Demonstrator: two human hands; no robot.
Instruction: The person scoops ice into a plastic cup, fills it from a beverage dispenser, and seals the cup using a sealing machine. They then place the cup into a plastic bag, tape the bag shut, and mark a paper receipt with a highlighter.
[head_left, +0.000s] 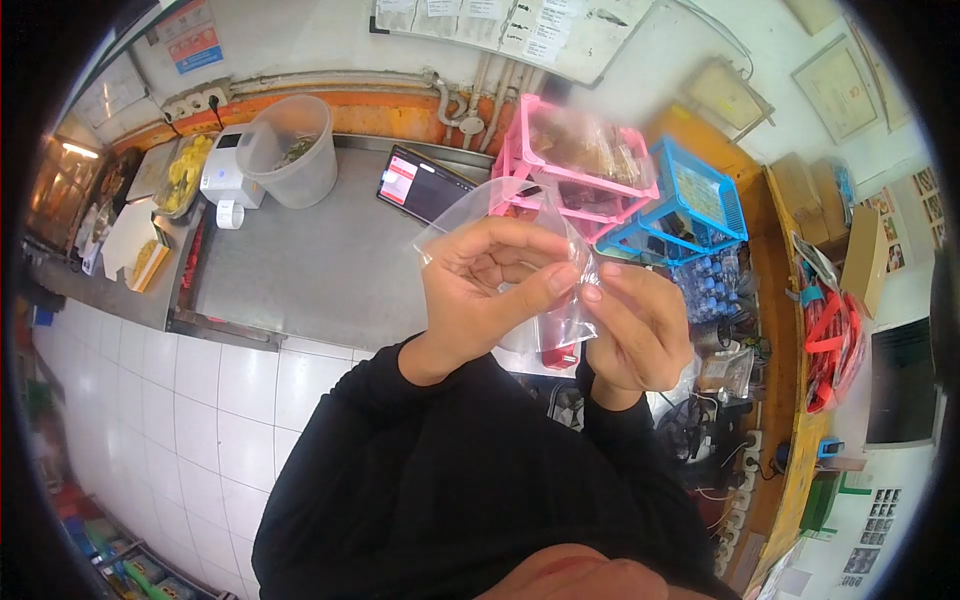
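Note:
A clear plastic bag [568,325] is held up in front of the chest, between both hands. My left hand [492,290] pinches it with thumb and fingers, and part of the plastic spreads out behind that hand. On the other side, my right hand [640,325] grips the bag's edge between thumb and fingertips, close to the left thumb. Behind the hands, a tablet [425,185] with a lit screen lies on the metal table [270,265].
A clear bucket [305,165] and a white label printer [230,170] stand at the back left. Pink crates [580,205] and a blue crate [700,200] are at the right, above several bottles [705,290]. A whiteboard [500,25] hangs on the wall.

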